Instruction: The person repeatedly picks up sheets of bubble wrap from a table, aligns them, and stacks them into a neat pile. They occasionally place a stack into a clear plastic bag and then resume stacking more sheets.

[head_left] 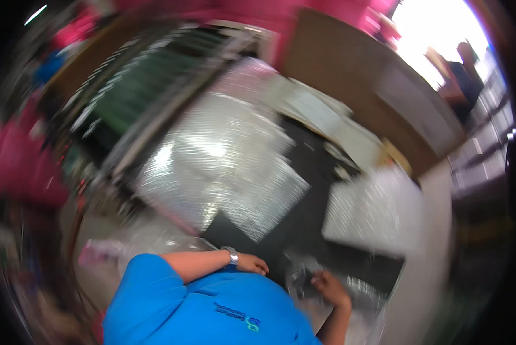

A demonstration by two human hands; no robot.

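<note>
The right hand (331, 289) curls its fingers (318, 280) around a small dark object (305, 279) with crinkled clear wrapping, held low over the dark mat (304, 224). The left hand (252, 264), a watch (231, 257) at its wrist, rests loosely curled on the mat's edge, holding nothing visible. Motion blur hides what the object is. Two shiny silver sheets (223, 167) lie on the mat; one other person (459, 75) stands far off.

Setting: a workshop or small production floor. Indicators: a long desk (304, 172) with a dark top carrying large silvery textured sheets (223, 167), green racking (148, 86) alongside, stacked pink material (16, 161), and another person (462, 80) working beyond.
</note>
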